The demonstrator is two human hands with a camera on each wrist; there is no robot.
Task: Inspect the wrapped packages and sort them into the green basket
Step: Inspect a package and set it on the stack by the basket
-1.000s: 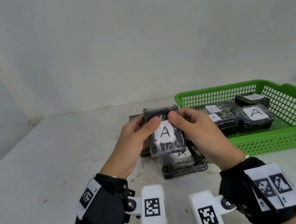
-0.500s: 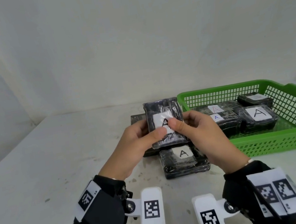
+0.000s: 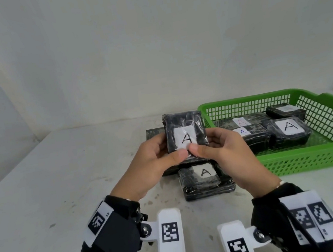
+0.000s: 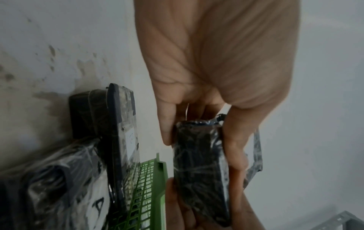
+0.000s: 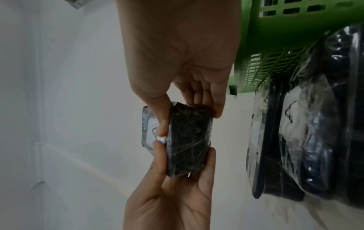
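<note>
Since a second ago the held package (image 3: 186, 137) has risen and tipped more upright, so its white label with a black "A" faces the head camera, and both thumbs have slid down to its lower edge. The left hand (image 3: 156, 162) and right hand (image 3: 226, 153) share it: each grip is curled round one side, thumb pressed on the front near the label's bottom edge, fingers behind. The wrist views show the same, with the thumbs nearly meeting on the wrapped face (image 5: 187, 140) and fingers bracing the back (image 4: 199, 168).

The package hangs in the air above the bench (image 3: 61, 186), just left of the green basket (image 3: 319, 158), its top edge about level with the basket's near corner rim. Directly below the hands a second wrapped package (image 3: 206, 179), label up, lies on the bench, touching the basket's front-left corner or just beside it; I cannot tell which. A flatter dark package (image 3: 153, 132) lies behind, mostly hidden.

Inside the basket, four labelled packages (image 3: 288, 130) sit bunched toward the left and back, leaving bare mesh floor along the right side and front-right corner. The bench left of the hands is open, stained surface out to its edge.
</note>
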